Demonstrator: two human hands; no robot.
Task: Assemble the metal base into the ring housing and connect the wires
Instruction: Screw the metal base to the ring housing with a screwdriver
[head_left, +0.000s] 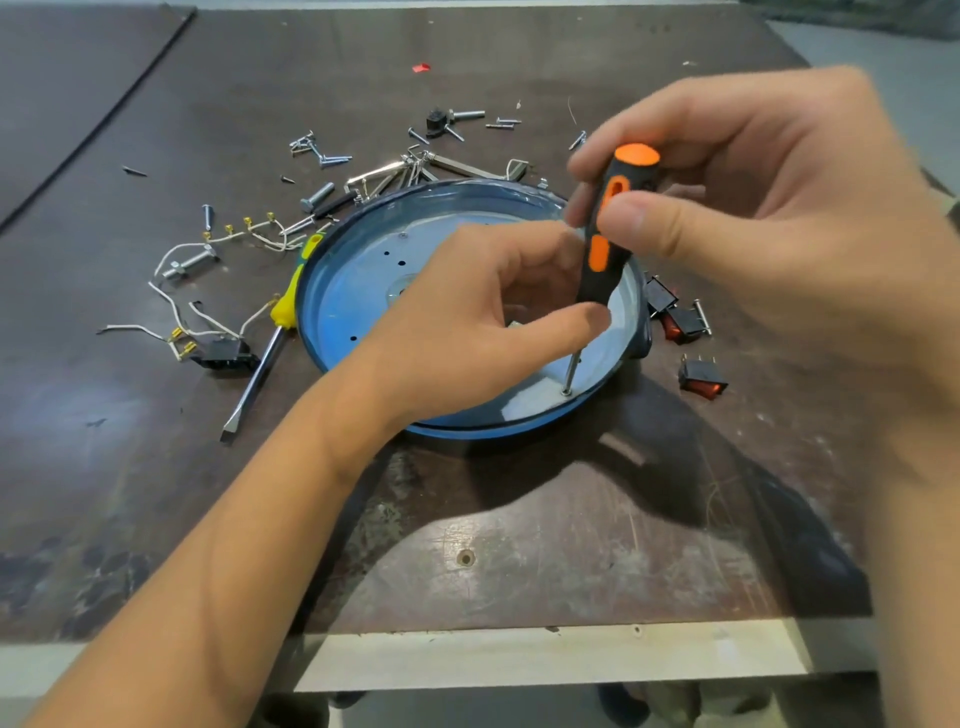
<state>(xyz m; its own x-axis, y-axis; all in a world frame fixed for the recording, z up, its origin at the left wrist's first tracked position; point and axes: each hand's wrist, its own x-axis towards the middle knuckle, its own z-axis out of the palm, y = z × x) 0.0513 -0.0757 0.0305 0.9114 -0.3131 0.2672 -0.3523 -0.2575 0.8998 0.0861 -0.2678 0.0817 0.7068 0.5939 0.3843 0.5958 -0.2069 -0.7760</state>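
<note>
Both hands (483, 306) (769, 208) around near-upright screwdriver (605, 244)

I see a yellow screwdriver (283, 312) on the left half of the tabletop (467, 545). Loose bolts (317, 196) and hex keys (460, 167) lie toward its far edge.

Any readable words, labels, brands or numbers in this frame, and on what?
None legible.
The orange-and-black screwdriver, yellow screwdriver, rocker switches and blue ring housing show no readable print; any markings are too small or blurred.
</note>
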